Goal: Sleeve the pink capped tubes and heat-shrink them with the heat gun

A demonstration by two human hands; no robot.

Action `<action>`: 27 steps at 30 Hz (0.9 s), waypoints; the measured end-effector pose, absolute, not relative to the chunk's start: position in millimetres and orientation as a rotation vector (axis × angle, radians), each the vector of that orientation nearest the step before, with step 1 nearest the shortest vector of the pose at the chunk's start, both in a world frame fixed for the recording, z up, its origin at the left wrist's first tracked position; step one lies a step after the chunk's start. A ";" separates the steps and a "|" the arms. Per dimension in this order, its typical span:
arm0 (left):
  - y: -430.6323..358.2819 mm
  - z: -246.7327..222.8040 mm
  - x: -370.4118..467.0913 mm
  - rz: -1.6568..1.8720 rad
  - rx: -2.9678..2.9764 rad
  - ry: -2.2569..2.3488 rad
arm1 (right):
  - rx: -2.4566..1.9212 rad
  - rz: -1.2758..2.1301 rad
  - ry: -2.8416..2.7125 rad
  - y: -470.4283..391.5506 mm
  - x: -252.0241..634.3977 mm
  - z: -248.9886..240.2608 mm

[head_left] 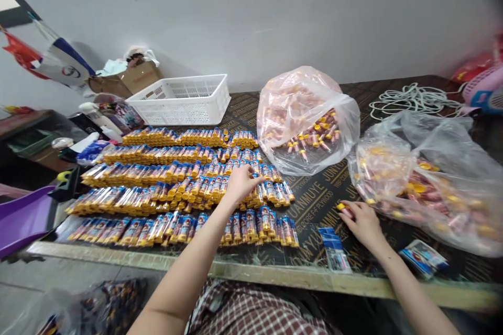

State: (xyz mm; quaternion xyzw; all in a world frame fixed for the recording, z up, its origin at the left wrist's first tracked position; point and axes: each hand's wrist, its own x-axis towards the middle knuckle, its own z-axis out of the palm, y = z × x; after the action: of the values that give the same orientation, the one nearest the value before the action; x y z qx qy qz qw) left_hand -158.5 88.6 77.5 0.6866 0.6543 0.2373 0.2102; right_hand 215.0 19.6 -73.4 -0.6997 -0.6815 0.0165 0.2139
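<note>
Rows of small blue-and-yellow packed tubes (133, 172) lie on the dark plywood table. My left hand (243, 183) reaches over the right part of these rows with thumb and fingers bent; whether it grips a tube cannot be made out. Between the fingertips of my right hand (363, 222) is a small pink tube with a yellow cap (346, 211), above the table. A flat blue-topped clear wrapper (334, 250) lies left of that hand, near the front edge. To the hand's right sits a stack of blue wrappers (423, 258).
An open clear bag of pink tubes (306, 120) stands behind, and another bag (432, 183) lies at the right. A white basket (181, 107) is at the back, left of a coiled white cord (416, 100). The table's front edge (275, 276) runs below my arms.
</note>
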 end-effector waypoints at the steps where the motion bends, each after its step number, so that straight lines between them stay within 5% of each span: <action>1: 92.7 73.8 -150.5 0.573 1.976 1.830 | -1.911 0.085 -1.908 17.1 206.2 -71.2; 6: 99.9 67.1 -123.4 0.215 2.110 1.954 | -1.871 0.191 -1.903 1.9 181.8 -54.4; 10: 83.8 75.3 -110.8 0.303 2.149 2.037 | -1.885 0.280 -1.799 -7.4 176.1 -38.7; 18: 1.6 25.0 -13.7 0.192 2.230 1.236 | -1.892 0.273 -1.594 -13.4 176.4 -19.8; 27: -6.1 -7.5 12.2 0.115 2.134 1.285 | -1.631 0.593 -1.192 -61.3 188.9 9.4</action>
State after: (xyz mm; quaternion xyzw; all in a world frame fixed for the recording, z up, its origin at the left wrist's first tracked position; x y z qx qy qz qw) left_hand 12.2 -6.1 -7.5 0.8113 0.4886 0.0438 0.3182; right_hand 188.9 -61.3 9.4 -0.6731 -0.4917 0.2449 0.4951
